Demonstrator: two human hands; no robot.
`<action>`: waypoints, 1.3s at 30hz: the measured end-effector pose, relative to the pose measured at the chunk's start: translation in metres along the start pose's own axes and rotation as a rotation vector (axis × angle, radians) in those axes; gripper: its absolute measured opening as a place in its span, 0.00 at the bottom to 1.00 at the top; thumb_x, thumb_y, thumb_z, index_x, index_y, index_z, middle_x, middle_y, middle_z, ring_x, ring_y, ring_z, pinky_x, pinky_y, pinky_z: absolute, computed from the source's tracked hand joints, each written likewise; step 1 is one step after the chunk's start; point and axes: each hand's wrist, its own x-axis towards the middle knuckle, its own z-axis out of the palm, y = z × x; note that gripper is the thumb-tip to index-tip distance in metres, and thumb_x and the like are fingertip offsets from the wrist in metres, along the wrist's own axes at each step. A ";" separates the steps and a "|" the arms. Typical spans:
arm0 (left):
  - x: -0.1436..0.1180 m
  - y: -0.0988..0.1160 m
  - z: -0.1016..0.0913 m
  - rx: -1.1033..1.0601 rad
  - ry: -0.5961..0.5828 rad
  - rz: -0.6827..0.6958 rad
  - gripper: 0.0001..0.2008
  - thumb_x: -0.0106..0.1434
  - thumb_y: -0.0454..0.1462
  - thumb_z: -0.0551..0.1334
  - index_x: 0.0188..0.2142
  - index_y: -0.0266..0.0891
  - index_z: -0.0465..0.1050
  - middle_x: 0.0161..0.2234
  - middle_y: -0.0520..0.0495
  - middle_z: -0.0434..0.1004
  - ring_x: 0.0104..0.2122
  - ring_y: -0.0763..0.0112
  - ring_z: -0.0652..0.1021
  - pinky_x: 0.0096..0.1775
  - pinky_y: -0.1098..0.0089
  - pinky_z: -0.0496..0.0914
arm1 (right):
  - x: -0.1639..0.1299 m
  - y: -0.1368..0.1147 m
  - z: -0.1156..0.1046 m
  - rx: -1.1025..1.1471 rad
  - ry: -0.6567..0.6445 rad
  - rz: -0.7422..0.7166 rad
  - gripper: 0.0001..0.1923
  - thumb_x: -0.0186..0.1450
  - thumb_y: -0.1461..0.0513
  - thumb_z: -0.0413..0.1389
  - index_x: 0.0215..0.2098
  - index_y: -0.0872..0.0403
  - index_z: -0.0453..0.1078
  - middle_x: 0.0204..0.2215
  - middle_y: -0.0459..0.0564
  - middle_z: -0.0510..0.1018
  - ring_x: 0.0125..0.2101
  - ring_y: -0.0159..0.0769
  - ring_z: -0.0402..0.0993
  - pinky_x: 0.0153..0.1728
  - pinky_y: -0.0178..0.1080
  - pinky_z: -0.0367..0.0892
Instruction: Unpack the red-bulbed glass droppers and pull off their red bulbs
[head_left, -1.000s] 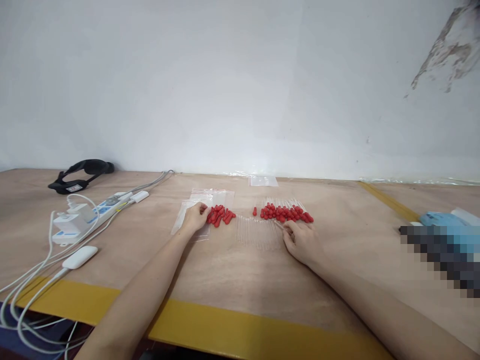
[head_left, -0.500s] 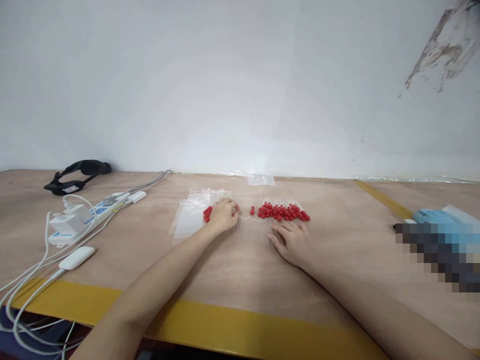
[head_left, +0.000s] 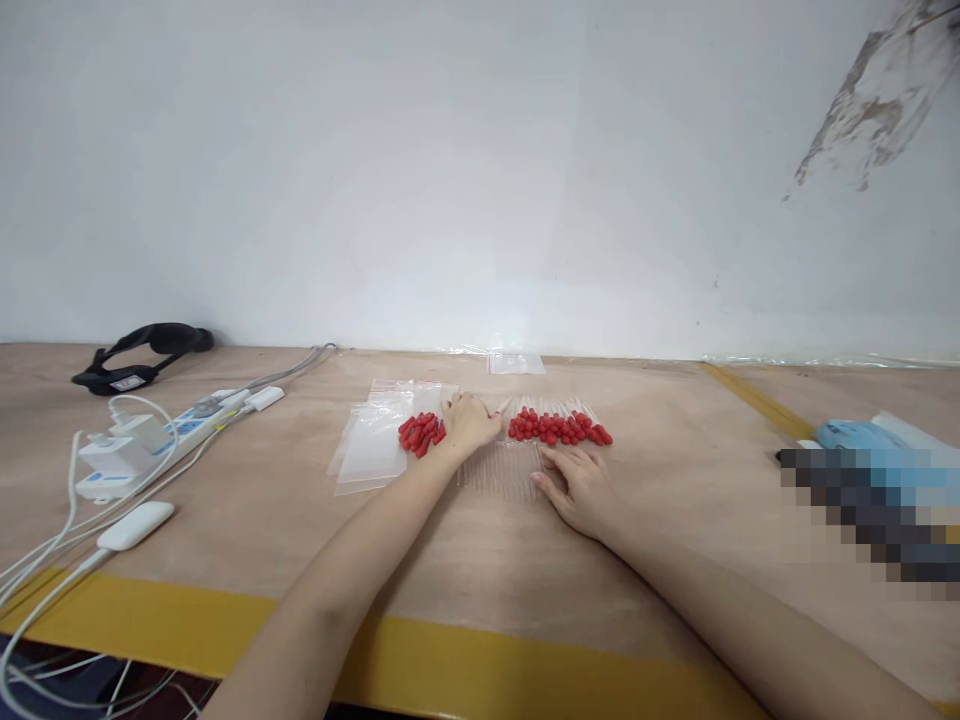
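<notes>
My left hand [head_left: 471,422] reaches over the far left end of the clear thin tubes [head_left: 499,472], which lie side by side on the table. Its thumb and fingers close around a dropper, whose pale tube tip [head_left: 508,403] shows beyond them; its red bulb is mostly hidden. Loose red rubber bulbs [head_left: 421,432] lie to its left on clear plastic bags [head_left: 371,450]. My right hand [head_left: 581,485] rests at the right edge of the tubes, fingers curved and thumb apart. Behind it lies a row of red-bulbed droppers [head_left: 559,427], pale tubes pointing toward the wall.
A power strip [head_left: 191,432] with plugs and white cables stands at the left, near a black strap headset [head_left: 142,357]. A small plastic bag [head_left: 516,364] lies by the wall. Blue packaging [head_left: 870,440] and a blurred-out dark object [head_left: 862,515] are at the right.
My left hand has moved right, from the loose red bulbs to the single dropper left of the row, uncovering more bulbs. My right hand has stayed nearly in place. The view has shifted slightly.
</notes>
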 end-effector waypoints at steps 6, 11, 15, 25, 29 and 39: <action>-0.042 -0.029 -0.027 -0.129 0.253 0.097 0.06 0.55 0.39 0.56 0.26 0.39 0.67 0.31 0.45 0.71 0.37 0.59 0.68 0.39 0.60 0.58 | 0.002 0.003 0.000 0.101 0.119 0.018 0.19 0.62 0.55 0.48 0.48 0.56 0.63 0.38 0.54 0.73 0.40 0.40 0.67 0.41 0.43 0.61; -0.086 -0.044 -0.033 -0.183 0.175 0.446 0.05 0.59 0.37 0.53 0.30 0.39 0.65 0.29 0.48 0.70 0.34 0.66 0.68 0.38 0.64 0.58 | 0.005 0.001 -0.006 0.155 0.272 -0.056 0.24 0.61 0.56 0.50 0.53 0.56 0.58 0.47 0.58 0.66 0.49 0.41 0.61 0.48 0.45 0.59; -0.102 -0.042 -0.028 -0.210 0.180 0.585 0.06 0.60 0.37 0.52 0.30 0.38 0.65 0.28 0.48 0.70 0.33 0.67 0.68 0.38 0.64 0.58 | 0.004 -0.005 -0.009 0.096 0.210 -0.216 0.20 0.60 0.56 0.51 0.50 0.53 0.63 0.46 0.55 0.68 0.47 0.41 0.63 0.47 0.46 0.58; -0.107 -0.032 -0.029 -0.259 0.198 0.693 0.07 0.60 0.38 0.54 0.35 0.39 0.68 0.33 0.48 0.73 0.36 0.68 0.69 0.41 0.63 0.59 | 0.003 -0.017 -0.007 0.050 0.081 -0.371 0.09 0.62 0.60 0.50 0.38 0.50 0.70 0.30 0.46 0.75 0.38 0.34 0.66 0.50 0.46 0.51; -0.106 -0.028 -0.028 -0.250 0.208 0.717 0.10 0.59 0.41 0.56 0.40 0.41 0.69 0.40 0.47 0.73 0.41 0.66 0.69 0.45 0.62 0.58 | 0.003 -0.021 -0.006 0.065 0.046 -0.373 0.10 0.63 0.60 0.48 0.37 0.50 0.71 0.28 0.47 0.75 0.36 0.34 0.66 0.49 0.46 0.51; -0.106 -0.020 -0.029 -0.215 0.156 0.801 0.08 0.62 0.37 0.53 0.35 0.40 0.69 0.33 0.49 0.74 0.38 0.69 0.70 0.45 0.62 0.58 | 0.002 -0.025 -0.001 0.115 0.076 -0.398 0.09 0.63 0.61 0.48 0.33 0.51 0.71 0.23 0.44 0.73 0.31 0.30 0.66 0.49 0.45 0.51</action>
